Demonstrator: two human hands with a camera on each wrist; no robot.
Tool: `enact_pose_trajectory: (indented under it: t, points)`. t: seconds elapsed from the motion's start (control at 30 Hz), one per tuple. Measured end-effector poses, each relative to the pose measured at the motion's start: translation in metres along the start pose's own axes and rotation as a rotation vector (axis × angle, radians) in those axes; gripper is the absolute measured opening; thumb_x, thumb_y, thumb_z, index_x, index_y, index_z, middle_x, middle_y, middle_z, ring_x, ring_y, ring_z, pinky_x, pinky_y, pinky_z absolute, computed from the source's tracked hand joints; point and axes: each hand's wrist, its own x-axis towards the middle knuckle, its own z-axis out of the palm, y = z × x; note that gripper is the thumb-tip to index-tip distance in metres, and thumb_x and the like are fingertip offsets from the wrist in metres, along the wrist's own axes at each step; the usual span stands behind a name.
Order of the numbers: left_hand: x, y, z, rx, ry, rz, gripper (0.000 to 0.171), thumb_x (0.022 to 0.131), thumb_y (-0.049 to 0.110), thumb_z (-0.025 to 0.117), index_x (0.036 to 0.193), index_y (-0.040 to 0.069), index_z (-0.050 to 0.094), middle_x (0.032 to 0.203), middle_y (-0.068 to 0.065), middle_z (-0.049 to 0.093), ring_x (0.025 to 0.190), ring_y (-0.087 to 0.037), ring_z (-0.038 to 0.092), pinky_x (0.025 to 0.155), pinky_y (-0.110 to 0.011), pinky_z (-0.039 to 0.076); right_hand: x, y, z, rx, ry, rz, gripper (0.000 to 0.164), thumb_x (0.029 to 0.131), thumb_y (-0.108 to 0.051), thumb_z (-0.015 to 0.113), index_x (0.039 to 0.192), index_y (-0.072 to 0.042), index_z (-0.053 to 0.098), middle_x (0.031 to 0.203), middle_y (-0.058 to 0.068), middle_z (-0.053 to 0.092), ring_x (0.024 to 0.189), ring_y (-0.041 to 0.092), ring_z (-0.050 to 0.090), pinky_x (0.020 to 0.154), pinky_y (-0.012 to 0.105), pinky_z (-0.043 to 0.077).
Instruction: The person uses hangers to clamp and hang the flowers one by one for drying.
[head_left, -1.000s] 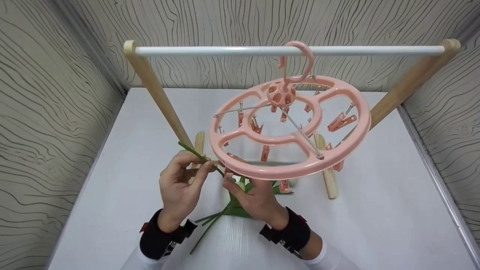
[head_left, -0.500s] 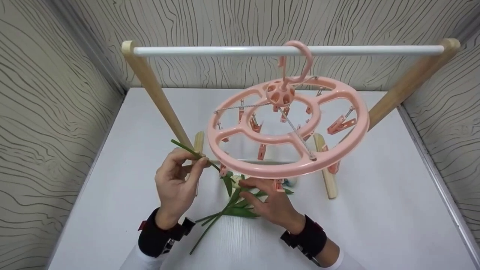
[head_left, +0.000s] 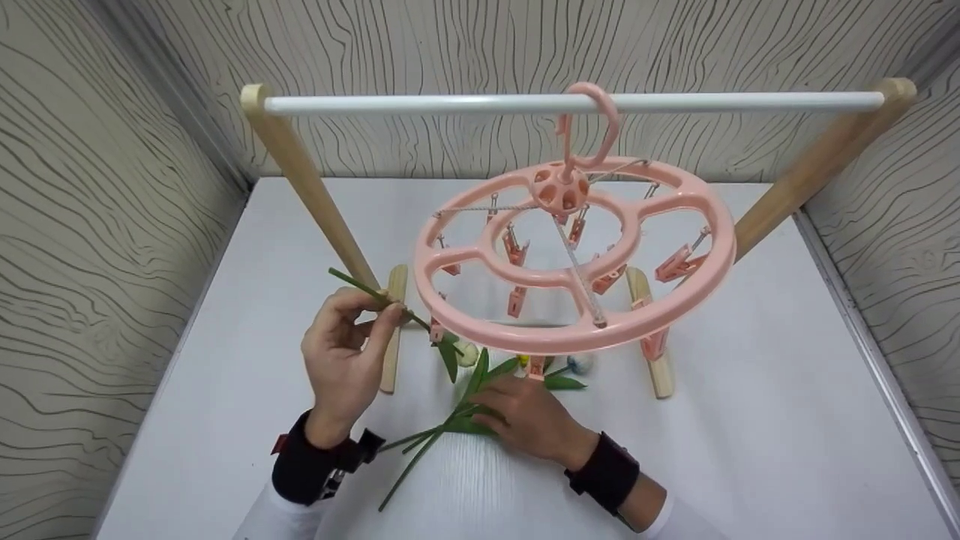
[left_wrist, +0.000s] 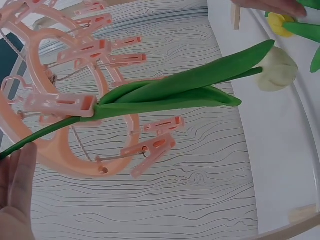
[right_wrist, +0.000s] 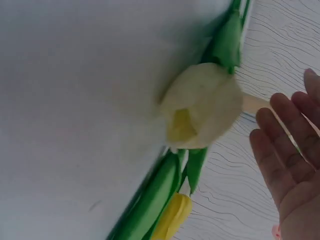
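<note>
My left hand (head_left: 345,352) pinches the green stem of a white tulip (left_wrist: 277,70) between thumb and fingers. A pink clothespin (left_wrist: 60,105) on the hanger's near left rim grips that stem just below the leaves, and the bloom points toward the table. Over a loose bunch of tulips lying on the table, my right hand (head_left: 536,420) reaches across the green leaves (head_left: 480,382); its fingers look extended in the right wrist view. Whether it touches the leaves cannot be told. A blue tulip (head_left: 580,364) and a yellow tulip (left_wrist: 280,24) lie in that bunch.
The round pink hanger (head_left: 540,341), with several dangling clothespins, hooks over a white rail (head_left: 420,104). Wooden legs (head_left: 311,195) and feet (head_left: 656,360) hold the rail over the white table (head_left: 757,427). Patterned walls enclose the back and sides.
My right hand has let go of the clothespin and moved down to the tulips on the table. Holding the stem, my left hand has shifted left, and the hanger has turned slightly.
</note>
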Motion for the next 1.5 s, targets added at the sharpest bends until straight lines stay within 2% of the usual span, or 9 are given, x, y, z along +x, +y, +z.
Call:
enact_pose_trajectory:
  t: [0.17, 0.3, 0.43, 0.57, 0.7, 0.9, 1.13, 1.27, 1.5]
  points:
    - [0.003, -0.004, -0.001, -0.032, 0.019, -0.02, 0.017, 0.081, -0.016, 0.065, 0.096, -0.014, 0.057, 0.092, 0.002, 0.066, 0.079, -0.009, 0.069, 0.063, -0.019, 0.062, 0.007, 0.0, 0.009, -0.135, -0.168, -0.008, 0.02, 0.091, -0.027, 0.066, 0.11, -0.021, 0.07, 0.11, -0.005, 0.071, 0.102, 0.013, 0.067, 0.086, 0.028, 0.059]
    - [0.006, -0.006, -0.002, -0.041, 0.025, -0.068, 0.017, 0.083, -0.012, 0.065, 0.097, -0.014, 0.055, 0.093, 0.005, 0.066, 0.078, -0.01, 0.07, 0.063, -0.02, 0.062, 0.013, 0.001, 0.012, -0.232, -0.268, -0.015, 0.021, 0.094, -0.021, 0.061, 0.114, -0.021, 0.068, 0.119, -0.004, 0.069, 0.113, 0.016, 0.065, 0.095, 0.032, 0.057]
    - [0.01, -0.007, -0.003, -0.059, 0.022, -0.094, 0.018, 0.084, -0.01, 0.065, 0.098, -0.015, 0.054, 0.093, 0.005, 0.067, 0.078, -0.011, 0.07, 0.066, -0.023, 0.063, 0.018, 0.002, 0.013, -0.248, -0.334, -0.017, 0.022, 0.092, -0.015, 0.063, 0.112, -0.021, 0.069, 0.117, -0.004, 0.07, 0.113, 0.016, 0.064, 0.1, 0.032, 0.055]
    - [0.012, -0.009, -0.002, -0.094, 0.023, -0.088, 0.018, 0.084, -0.011, 0.064, 0.098, -0.016, 0.054, 0.093, 0.002, 0.067, 0.078, -0.013, 0.07, 0.068, -0.026, 0.064, 0.022, 0.001, 0.014, -0.275, -0.359, -0.031, 0.019, 0.09, -0.014, 0.066, 0.106, -0.023, 0.07, 0.109, -0.005, 0.07, 0.107, 0.014, 0.064, 0.097, 0.03, 0.056]
    - [0.014, -0.009, -0.001, -0.112, 0.024, -0.08, 0.017, 0.085, -0.012, 0.064, 0.098, -0.016, 0.054, 0.092, 0.0, 0.067, 0.078, -0.013, 0.07, 0.069, -0.026, 0.064, 0.024, 0.001, 0.016, -0.327, -0.361, -0.047, 0.017, 0.088, -0.016, 0.068, 0.1, -0.028, 0.071, 0.101, -0.006, 0.066, 0.097, 0.013, 0.06, 0.087, 0.026, 0.057]
    - [0.015, -0.01, 0.0, -0.132, 0.023, -0.066, 0.018, 0.084, -0.012, 0.064, 0.099, -0.016, 0.055, 0.094, -0.001, 0.067, 0.08, -0.013, 0.07, 0.069, -0.025, 0.064, 0.024, 0.002, 0.017, -0.337, -0.358, -0.034, 0.011, 0.088, -0.016, 0.068, 0.092, -0.025, 0.072, 0.093, -0.006, 0.06, 0.086, 0.013, 0.052, 0.069, 0.019, 0.05]
    - [0.015, -0.012, -0.001, -0.116, 0.017, -0.076, 0.018, 0.085, -0.012, 0.064, 0.1, -0.016, 0.054, 0.094, 0.0, 0.067, 0.079, -0.013, 0.07, 0.069, -0.025, 0.064, 0.02, 0.005, 0.009, -0.376, -0.268, -0.058, 0.007, 0.088, -0.017, 0.068, 0.091, -0.024, 0.068, 0.096, -0.006, 0.059, 0.085, 0.012, 0.054, 0.054, 0.015, 0.046]
    - [0.015, -0.011, -0.001, -0.092, 0.011, -0.095, 0.019, 0.085, -0.009, 0.064, 0.1, -0.015, 0.054, 0.095, 0.003, 0.067, 0.081, -0.012, 0.07, 0.07, -0.026, 0.064, 0.018, 0.008, 0.0, -0.358, -0.203, -0.081, 0.006, 0.09, -0.017, 0.067, 0.092, -0.023, 0.069, 0.096, -0.005, 0.061, 0.083, 0.013, 0.054, 0.054, 0.016, 0.045]
    - [0.014, -0.011, -0.001, -0.092, -0.002, -0.103, 0.021, 0.085, -0.008, 0.066, 0.101, -0.014, 0.054, 0.095, 0.003, 0.066, 0.079, -0.013, 0.069, 0.07, -0.026, 0.064, 0.01, 0.015, -0.017, -0.378, -0.085, -0.133, 0.017, 0.083, -0.007, 0.069, 0.089, -0.022, 0.072, 0.089, -0.003, 0.065, 0.079, 0.013, 0.059, 0.068, 0.023, 0.055]
